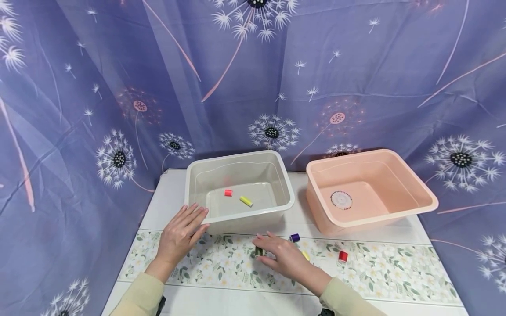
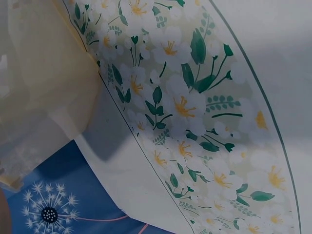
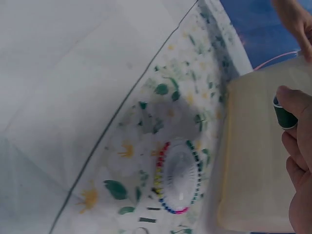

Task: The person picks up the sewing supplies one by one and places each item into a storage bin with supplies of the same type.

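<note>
My left hand (image 1: 178,237) rests on the near left rim of the grey bin (image 1: 237,220), its fingers extended. Two small things lie inside that bin: a pink-red spool (image 1: 228,192) and a slim yellow piece (image 1: 246,201). In front of the bin, my right hand (image 1: 282,256) holds a dark green thread spool (image 1: 258,251), pinched by thumb and fingers in the right wrist view (image 3: 286,116). Beyond the right hand lies a purple spool (image 1: 294,238). Something yellow (image 1: 306,255) shows partly behind that hand. A red spool (image 1: 343,256) stands farther right.
A pink bin (image 1: 371,219) stands at the right, with a round white disc ringed by dark dots (image 1: 341,200) inside. On the floral tablecloth (image 3: 126,136) lies a wheel of coloured pins (image 3: 179,175). A purple dandelion curtain (image 1: 237,109) hangs behind the table.
</note>
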Tool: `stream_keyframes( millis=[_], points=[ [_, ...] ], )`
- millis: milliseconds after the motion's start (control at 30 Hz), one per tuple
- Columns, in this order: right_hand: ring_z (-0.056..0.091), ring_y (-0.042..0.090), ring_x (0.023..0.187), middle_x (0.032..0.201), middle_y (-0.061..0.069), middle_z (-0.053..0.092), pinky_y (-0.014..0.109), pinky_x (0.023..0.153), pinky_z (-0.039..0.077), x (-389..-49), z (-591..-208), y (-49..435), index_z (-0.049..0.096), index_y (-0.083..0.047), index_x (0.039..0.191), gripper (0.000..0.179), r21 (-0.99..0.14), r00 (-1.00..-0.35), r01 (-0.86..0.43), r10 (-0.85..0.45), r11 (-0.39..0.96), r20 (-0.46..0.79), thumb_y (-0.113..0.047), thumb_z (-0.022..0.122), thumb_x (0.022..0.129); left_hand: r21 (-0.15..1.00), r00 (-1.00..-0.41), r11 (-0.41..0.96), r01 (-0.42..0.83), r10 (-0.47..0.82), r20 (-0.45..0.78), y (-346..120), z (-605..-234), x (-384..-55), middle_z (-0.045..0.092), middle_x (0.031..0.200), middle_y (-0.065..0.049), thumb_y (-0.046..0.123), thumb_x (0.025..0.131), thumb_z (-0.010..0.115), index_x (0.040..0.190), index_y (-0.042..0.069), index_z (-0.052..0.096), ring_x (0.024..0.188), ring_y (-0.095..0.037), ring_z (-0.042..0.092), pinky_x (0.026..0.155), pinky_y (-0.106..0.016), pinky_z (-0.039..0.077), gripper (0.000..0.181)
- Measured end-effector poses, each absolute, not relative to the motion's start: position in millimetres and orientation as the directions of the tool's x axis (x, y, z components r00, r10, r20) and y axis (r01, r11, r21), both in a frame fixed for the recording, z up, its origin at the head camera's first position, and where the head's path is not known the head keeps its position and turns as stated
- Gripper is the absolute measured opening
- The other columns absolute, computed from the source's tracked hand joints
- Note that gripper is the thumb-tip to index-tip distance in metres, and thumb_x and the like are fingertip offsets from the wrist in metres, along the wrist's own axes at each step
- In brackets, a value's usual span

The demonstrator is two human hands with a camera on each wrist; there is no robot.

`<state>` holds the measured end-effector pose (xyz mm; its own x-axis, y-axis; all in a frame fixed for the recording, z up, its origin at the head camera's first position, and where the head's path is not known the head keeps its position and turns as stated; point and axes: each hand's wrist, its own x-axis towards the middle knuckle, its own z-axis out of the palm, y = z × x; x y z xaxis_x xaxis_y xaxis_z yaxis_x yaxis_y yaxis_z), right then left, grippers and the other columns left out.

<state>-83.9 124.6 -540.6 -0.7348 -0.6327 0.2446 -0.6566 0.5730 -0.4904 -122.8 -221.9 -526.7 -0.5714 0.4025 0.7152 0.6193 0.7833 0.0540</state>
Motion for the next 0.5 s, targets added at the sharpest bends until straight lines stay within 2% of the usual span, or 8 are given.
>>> stream_keyframes(
  millis=[200,500],
  points=[
    [0.066,0.028,0.133,0.141,0.009,0.071,0.047,0.116,0.052,-84.1,-523.5,123.0,0.071,-0.007,0.140,0.047,-0.473,-0.680,-0.716,-0.668,0.514,0.303,-0.024,0.081,0.097,0.053,-0.573,0.783,0.619,0.405,0.713,-221.9,-526.1,-122.3,0.078,0.123,-0.016,0.056,0.113,0.042,0.127,0.005,0.078,0.118,-0.037,0.073,0.106,-0.060,0.057,0.065],
    [0.070,0.027,0.127,0.133,0.011,0.075,0.044,0.114,0.054,-87.4,-499.0,123.2,0.074,-0.006,0.135,0.050,-0.401,-0.595,-0.802,-0.649,0.443,0.474,-0.022,0.088,0.090,0.062,-0.582,0.785,0.617,0.402,0.707,-221.8,-525.9,-121.8,0.078,0.123,-0.015,0.057,0.113,0.042,0.127,0.005,0.078,0.119,-0.037,0.073,0.108,-0.060,0.056,0.066]
  ],
)
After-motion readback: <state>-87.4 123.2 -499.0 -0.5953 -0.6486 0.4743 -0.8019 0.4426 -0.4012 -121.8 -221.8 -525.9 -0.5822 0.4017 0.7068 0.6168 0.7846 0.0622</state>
